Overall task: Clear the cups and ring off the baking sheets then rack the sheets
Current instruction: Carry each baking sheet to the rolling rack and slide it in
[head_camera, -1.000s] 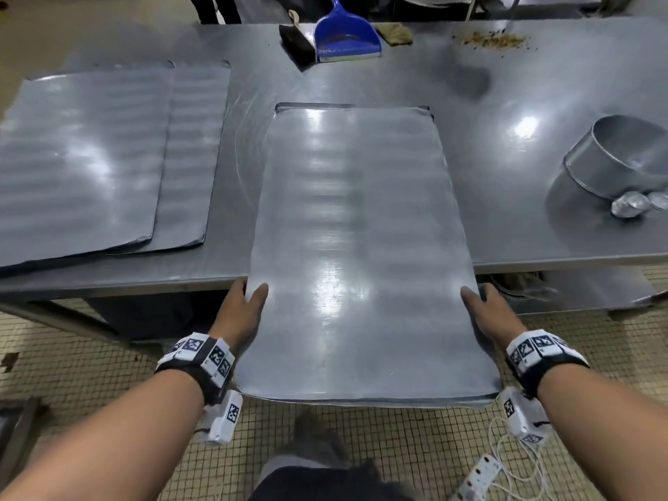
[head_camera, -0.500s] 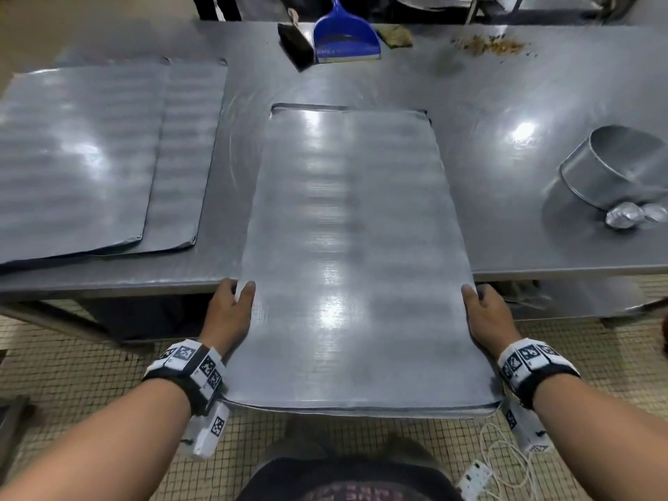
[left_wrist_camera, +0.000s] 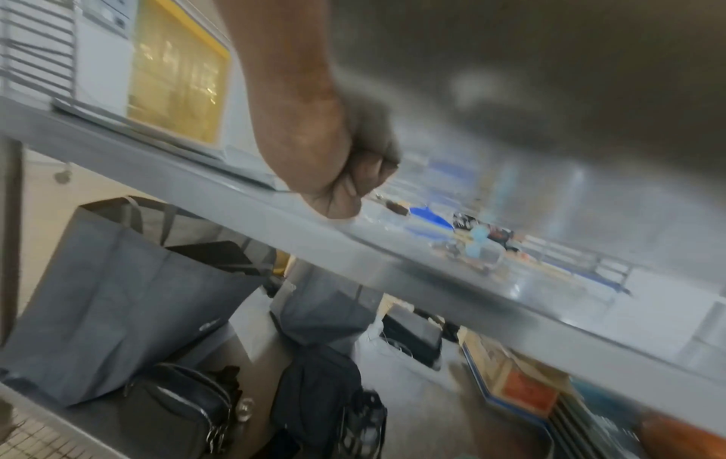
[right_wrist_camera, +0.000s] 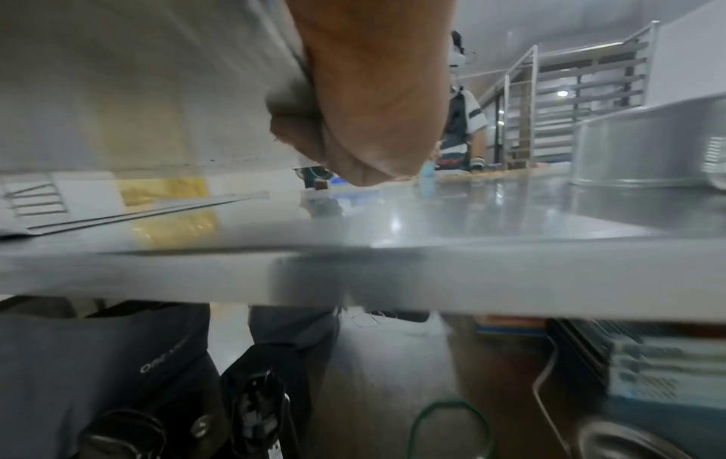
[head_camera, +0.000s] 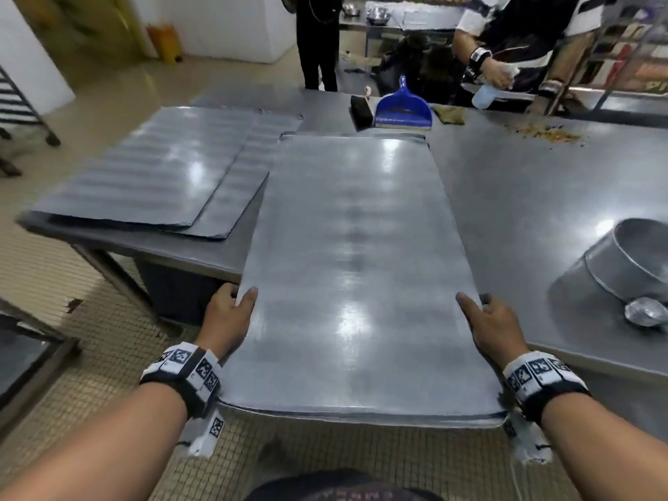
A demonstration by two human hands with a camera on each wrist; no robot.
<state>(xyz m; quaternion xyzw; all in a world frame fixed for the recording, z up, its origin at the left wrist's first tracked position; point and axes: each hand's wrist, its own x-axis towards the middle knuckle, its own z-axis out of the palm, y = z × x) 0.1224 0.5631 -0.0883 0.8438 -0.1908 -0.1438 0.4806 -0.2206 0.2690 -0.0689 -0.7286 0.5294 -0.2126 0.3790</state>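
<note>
I hold a long flat baking sheet (head_camera: pixel 354 269) lengthwise in front of me, lifted off the steel table (head_camera: pixel 535 211). My left hand (head_camera: pixel 231 312) grips its left edge, thumb on top and fingers curled underneath (left_wrist_camera: pixel 353 174). On the opposite edge my right hand (head_camera: pixel 484 320) grips the same way, fingers under the sheet (right_wrist_camera: pixel 353 136). Two more sheets (head_camera: pixel 155 168) lie overlapped on the table's left part. The metal ring (head_camera: pixel 629 262) stands at the table's right, with foil cups (head_camera: pixel 647 312) beside it.
A blue dustpan (head_camera: pixel 403 110) and a brush (head_camera: pixel 361 106) lie at the table's far edge, crumbs (head_camera: pixel 546 133) to their right. Two people stand beyond the table, one (head_camera: pixel 506 48) at the far right. A tray rack (head_camera: pixel 21 103) stands far left. Bags (left_wrist_camera: pixel 176 403) sit under the table.
The sheet has come up off the table and toward me, its far end raised. My head has lifted, so the room beyond the table shows. Both hands keep their grip.
</note>
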